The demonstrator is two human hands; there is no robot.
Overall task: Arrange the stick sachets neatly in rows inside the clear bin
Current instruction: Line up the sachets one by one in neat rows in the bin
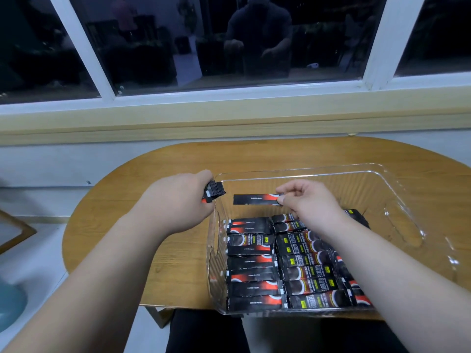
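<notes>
Your right hand (303, 200) pinches one end of a single sachet (254, 199) between thumb and fingertips, holding it level above the bare far part of the clear bin (397, 200). Your left hand (178, 200) hovers just outside the bin's left wall, its grip closed around a small bundle of sachets (214, 192) whose ends stick out past the knuckles. Inside the bin, the near half is filled with rows of sachets (254, 263) lying flat and side by side: a left column showing mostly black and red backs, a middle column showing printed faces with yellow marks, and a third column partly hidden under your right forearm. The bin sits on the oval wooden table (158, 164), close to its near edge, below a window (229, 47) with a white frame.
</notes>
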